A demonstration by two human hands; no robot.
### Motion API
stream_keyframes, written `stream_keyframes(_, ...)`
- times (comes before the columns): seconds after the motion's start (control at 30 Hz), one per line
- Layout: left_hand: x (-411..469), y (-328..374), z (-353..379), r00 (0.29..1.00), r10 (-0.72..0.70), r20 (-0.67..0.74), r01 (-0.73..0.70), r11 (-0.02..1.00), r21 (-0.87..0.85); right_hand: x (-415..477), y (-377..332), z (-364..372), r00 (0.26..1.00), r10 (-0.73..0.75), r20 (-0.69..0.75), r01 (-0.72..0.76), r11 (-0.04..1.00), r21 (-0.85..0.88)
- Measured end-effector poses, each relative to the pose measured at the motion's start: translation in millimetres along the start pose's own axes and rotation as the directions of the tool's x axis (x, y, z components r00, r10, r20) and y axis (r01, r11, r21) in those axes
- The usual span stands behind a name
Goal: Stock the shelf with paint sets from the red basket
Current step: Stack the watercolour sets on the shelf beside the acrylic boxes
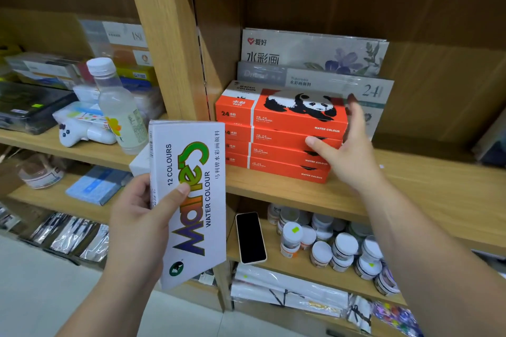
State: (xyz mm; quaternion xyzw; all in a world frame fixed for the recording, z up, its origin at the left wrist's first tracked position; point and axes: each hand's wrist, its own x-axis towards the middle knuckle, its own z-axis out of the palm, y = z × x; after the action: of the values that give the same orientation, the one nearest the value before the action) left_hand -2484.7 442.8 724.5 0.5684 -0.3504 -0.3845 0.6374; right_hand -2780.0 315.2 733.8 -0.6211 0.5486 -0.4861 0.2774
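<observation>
- The left hand (137, 216) held a white box (191, 200) of twelve watercolours at 7 o'clock of the view. The box stood on its short end, tilted a little, in the air in front of the shelf (424, 194).
- The thumb lay flat across the box's printed face near its 9 o'clock edge. The other fingers curled behind the box, mostly hidden, so it was pinched between thumb and fingers.
- The white box touched no board; its top edge reached the level of the shelf, beside the post (169, 63).
- An orange stack (287, 134) of four panda boxes lay flat on the shelf at 1 o'clock of the white box, its 9 o'clock end close to the post.
- The right hand (347, 150) was at the stack's 3 o'clock end. Its fingers were straight and pressed together, pointing toward 12 o'clock along that end.
- The right thumb was spread apart from them, its tip touching the stack's front face.
- Grey boxes (315, 57) leaned at 12 o'clock of the stack, behind it.
- A bottle (117, 107) stood upright at 9 o'clock of the stack, in the next bay.
- A phone (250, 238) lay flat on the lower board at 6 o'clock of the stack, with jars (342, 249) at its 3 o'clock.
</observation>
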Motion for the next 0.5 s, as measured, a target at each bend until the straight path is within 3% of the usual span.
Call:
stream_keyframes(0.17, 2, -3, -2, 1.000, -0.009, 0.019, 0.009, 1.000, 0.004, -5, 4, 26, 0.994, 0.039, -0.107, -0.022, 0.987, 0.159)
stream_keyframes(0.5, 3, -4, -8, 0.997, -0.021, 0.077, 0.021, 1.000, 0.009, -7, -4, 21, 0.986, -0.051, -0.157, 0.053, 0.999, 0.009)
